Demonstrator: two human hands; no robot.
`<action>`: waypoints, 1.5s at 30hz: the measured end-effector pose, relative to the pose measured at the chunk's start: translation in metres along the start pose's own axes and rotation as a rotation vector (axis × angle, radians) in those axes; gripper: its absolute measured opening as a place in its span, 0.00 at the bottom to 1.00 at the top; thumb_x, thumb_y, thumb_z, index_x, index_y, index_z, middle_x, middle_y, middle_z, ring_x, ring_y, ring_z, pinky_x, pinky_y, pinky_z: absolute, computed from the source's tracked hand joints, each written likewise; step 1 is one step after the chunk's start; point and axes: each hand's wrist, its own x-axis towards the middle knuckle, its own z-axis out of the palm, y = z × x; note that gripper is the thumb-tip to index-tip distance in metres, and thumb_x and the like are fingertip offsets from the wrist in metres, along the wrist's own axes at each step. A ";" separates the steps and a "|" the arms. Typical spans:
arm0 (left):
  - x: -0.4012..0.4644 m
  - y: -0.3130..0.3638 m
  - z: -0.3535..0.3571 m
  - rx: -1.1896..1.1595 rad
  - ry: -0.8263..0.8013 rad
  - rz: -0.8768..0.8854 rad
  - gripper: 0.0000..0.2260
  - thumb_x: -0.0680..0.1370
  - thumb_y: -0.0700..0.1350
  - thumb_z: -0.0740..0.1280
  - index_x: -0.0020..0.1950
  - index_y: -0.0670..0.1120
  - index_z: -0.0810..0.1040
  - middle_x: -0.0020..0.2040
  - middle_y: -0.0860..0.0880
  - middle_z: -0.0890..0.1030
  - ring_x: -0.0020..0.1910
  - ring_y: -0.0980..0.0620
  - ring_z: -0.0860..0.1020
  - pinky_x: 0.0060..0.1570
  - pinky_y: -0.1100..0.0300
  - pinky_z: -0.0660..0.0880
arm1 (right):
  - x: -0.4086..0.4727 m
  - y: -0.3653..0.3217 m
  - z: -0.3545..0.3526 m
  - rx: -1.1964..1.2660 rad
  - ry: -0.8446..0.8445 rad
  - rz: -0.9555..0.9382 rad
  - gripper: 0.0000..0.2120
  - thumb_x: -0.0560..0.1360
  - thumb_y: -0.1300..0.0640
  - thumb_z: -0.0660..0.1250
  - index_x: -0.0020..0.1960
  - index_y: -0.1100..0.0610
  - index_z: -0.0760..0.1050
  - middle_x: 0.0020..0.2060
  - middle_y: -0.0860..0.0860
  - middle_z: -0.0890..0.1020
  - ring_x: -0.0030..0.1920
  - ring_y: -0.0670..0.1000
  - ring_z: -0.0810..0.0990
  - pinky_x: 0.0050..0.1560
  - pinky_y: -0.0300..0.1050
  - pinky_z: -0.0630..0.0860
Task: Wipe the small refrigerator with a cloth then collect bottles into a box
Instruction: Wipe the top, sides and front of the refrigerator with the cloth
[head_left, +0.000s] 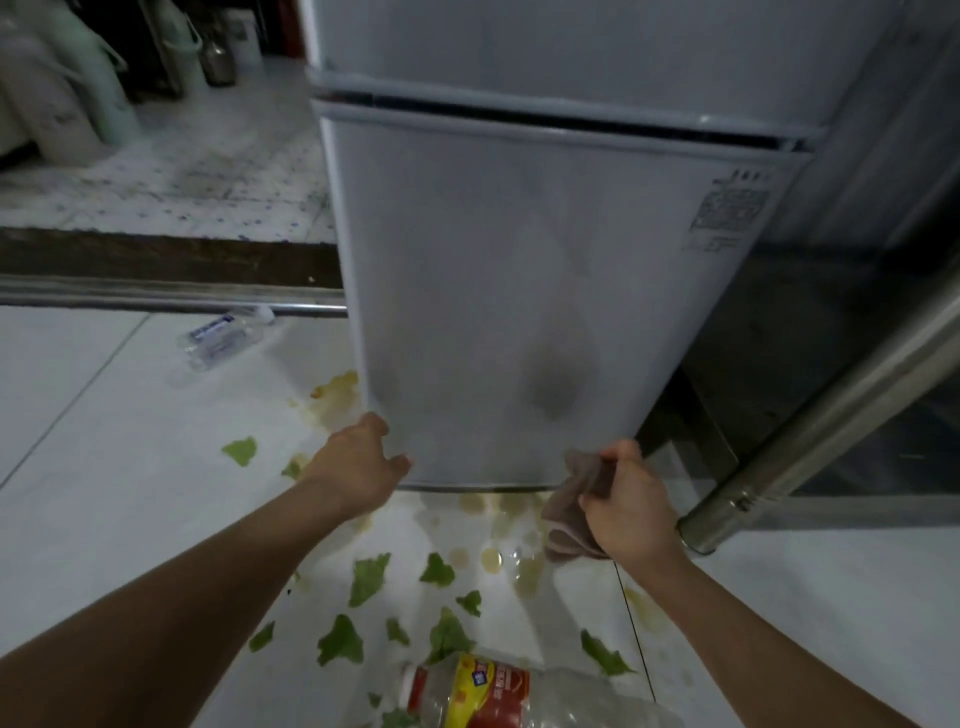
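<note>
The small grey refrigerator (519, 270) stands before me with both doors closed. My left hand (358, 467) rests against the lower door's bottom left corner, thumb on the front face. My right hand (626, 506) grips a bunched brown cloth (571, 512) at the door's bottom right corner. A clear bottle with a blue label (223, 340) lies on the floor to the left of the fridge. An empty bottle with a red and yellow label and a red cap (498, 693) lies on the floor near my feet.
Green leaf scraps (366, 579) and yellowish spill stains (491, 558) are scattered over the white tiled floor. A metal post (810, 415) slants down at the right. A raised step (166, 260) runs along the left, with containers behind it.
</note>
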 end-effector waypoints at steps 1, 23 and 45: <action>-0.003 0.002 -0.004 0.003 -0.014 0.026 0.23 0.77 0.52 0.65 0.69 0.45 0.66 0.66 0.43 0.73 0.64 0.44 0.73 0.58 0.57 0.69 | -0.002 -0.008 -0.004 0.053 -0.012 -0.005 0.13 0.74 0.66 0.66 0.54 0.55 0.67 0.47 0.50 0.77 0.46 0.48 0.75 0.45 0.39 0.71; -0.104 0.112 -0.166 -0.182 -0.294 0.271 0.15 0.78 0.40 0.63 0.64 0.51 0.70 0.54 0.50 0.78 0.47 0.51 0.78 0.46 0.64 0.73 | -0.067 -0.181 -0.147 0.503 -0.297 0.163 0.21 0.69 0.76 0.66 0.48 0.51 0.70 0.48 0.48 0.80 0.50 0.45 0.79 0.49 0.39 0.78; -0.175 0.367 -0.424 -0.465 -0.268 0.644 0.08 0.78 0.41 0.63 0.44 0.55 0.72 0.32 0.55 0.74 0.29 0.60 0.71 0.32 0.62 0.69 | -0.095 -0.366 -0.424 1.049 -0.301 0.312 0.23 0.65 0.54 0.68 0.61 0.51 0.73 0.50 0.48 0.83 0.53 0.45 0.81 0.50 0.37 0.76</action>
